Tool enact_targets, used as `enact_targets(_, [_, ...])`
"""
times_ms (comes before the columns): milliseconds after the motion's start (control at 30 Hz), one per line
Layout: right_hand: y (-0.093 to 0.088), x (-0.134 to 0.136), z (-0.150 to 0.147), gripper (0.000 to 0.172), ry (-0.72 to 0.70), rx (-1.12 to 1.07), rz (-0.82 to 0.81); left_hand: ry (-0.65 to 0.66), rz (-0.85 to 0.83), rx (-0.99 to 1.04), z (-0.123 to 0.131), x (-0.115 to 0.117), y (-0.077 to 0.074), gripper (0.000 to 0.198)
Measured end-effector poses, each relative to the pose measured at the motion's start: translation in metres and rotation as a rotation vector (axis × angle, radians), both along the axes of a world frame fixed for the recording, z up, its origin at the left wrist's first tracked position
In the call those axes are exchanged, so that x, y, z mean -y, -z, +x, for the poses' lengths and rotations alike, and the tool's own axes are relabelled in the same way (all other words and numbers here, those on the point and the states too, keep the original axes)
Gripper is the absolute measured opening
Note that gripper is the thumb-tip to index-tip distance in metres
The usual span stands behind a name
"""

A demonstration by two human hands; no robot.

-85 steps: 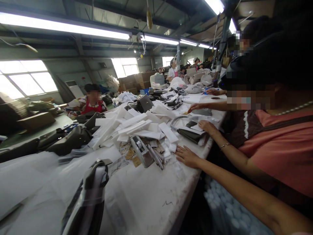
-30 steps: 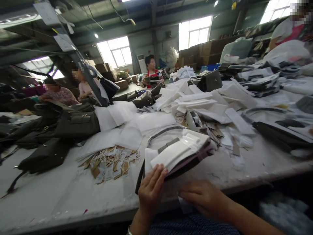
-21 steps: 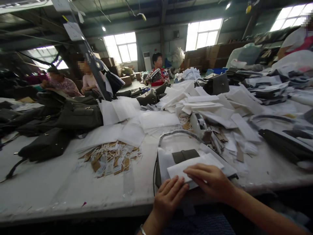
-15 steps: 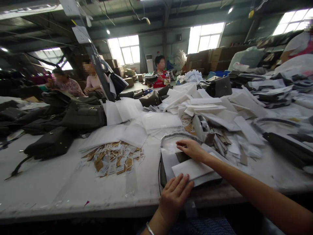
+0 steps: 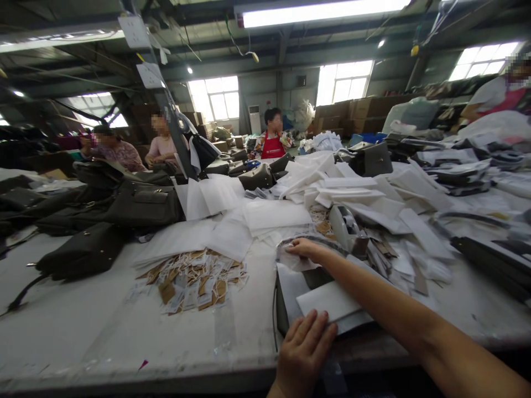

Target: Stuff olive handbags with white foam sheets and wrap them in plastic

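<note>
A dark grey bag (image 5: 282,318) lies at the table's front edge, with white foam sheets on top. My left hand (image 5: 307,345) rests flat on the near corner of the folded white foam sheet (image 5: 327,299), fingers stretched out. My right hand (image 5: 310,250) is over the far side of the bag, fingers drawn together by the curved handle (image 5: 327,239), which looks wrapped in film. What those fingers pinch, if anything, is too small to make out. Left of the bag is a heap of brown and white hang tags (image 5: 199,284) with white strings.
A grey tape dispenser (image 5: 342,224) stands behind the bag. White foam sheets (image 5: 344,182) pile up at the back. Dark bags (image 5: 143,204) lie on the left, another dark bag (image 5: 489,265) on the right. Several people sit or stand beyond the table.
My right hand has moved slightly left toward the handle and its fingers have drawn together. My left hand stays on the foam sheet. The camera view has tilted up a little.
</note>
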State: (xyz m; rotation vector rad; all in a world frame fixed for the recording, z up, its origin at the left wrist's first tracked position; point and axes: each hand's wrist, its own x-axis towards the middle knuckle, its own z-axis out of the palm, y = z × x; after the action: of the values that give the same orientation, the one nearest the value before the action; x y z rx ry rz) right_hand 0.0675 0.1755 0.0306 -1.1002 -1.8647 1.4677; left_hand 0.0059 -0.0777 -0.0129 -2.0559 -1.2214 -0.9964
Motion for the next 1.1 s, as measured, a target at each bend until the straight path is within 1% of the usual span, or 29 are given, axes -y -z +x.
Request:
enact_targets(100, [-0.012,0.007,0.010,0.036,-0.031,-0.041,-0.142,-0.004,-0.004,0.008,0.001,0.001,0.000,0.036])
enact_targets(167, [-0.022,0.016,0.016,0.040,-0.039,-0.101,-0.194,-0.009,-0.018,0.008,0.001,0.002,-0.001,0.037])
enact_targets(267, [-0.035,0.036,0.026,0.048,-0.047,-0.183,-0.220,-0.013,-0.043,-0.012,0.000,0.003,-0.004,0.038])
enact_targets(367, [-0.044,0.063,0.041,0.064,-0.065,-0.270,-0.172,-0.018,-0.066,-0.018,-0.001,0.004,-0.006,0.038])
enact_targets(433, [-0.047,0.082,0.054,0.069,-0.085,-0.309,-0.072,-0.016,-0.081,-0.006,-0.001,0.005,-0.006,0.037])
enact_targets(467, [-0.048,0.091,0.060,0.067,-0.092,-0.300,0.002,-0.013,-0.088,0.001,-0.001,0.005,-0.006,0.037])
enact_targets(500, [-0.049,0.100,0.067,0.060,-0.099,-0.262,0.090,-0.009,-0.096,0.008,-0.001,0.005,-0.006,0.036])
enact_targets(600, [-0.045,0.123,0.085,0.020,-0.163,-0.118,0.375,0.010,-0.126,0.026,-0.001,0.005,-0.005,0.035])
enact_targets(633, [-0.042,0.130,0.090,0.013,-0.206,-0.102,0.453,0.015,-0.135,0.045,-0.001,0.004,-0.004,0.035])
enact_targets(667, [-0.039,0.137,0.095,0.013,-0.260,-0.109,0.517,0.023,-0.127,0.076,0.000,0.004,-0.002,0.033])
enact_targets(733, [-0.030,0.149,0.103,0.021,-0.358,-0.158,0.614,0.040,-0.085,0.150,0.000,0.004,0.002,0.028])
enact_targets(800, [-0.021,0.159,0.111,0.028,-0.408,-0.177,0.688,0.058,-0.059,0.205,0.000,0.004,0.006,0.025])
enact_targets(933, [-0.010,0.171,0.125,0.035,-0.380,-0.141,0.792,0.080,-0.145,0.243,-0.002,0.006,0.008,0.022])
enact_targets(1000, [-0.006,0.173,0.130,0.034,-0.377,-0.146,0.861,0.090,-0.175,0.274,-0.003,0.008,0.008,0.022])
enact_targets(1100, [0.001,0.175,0.133,0.032,-0.394,-0.141,0.973,0.087,-0.170,0.314,-0.002,0.010,0.009,0.023])
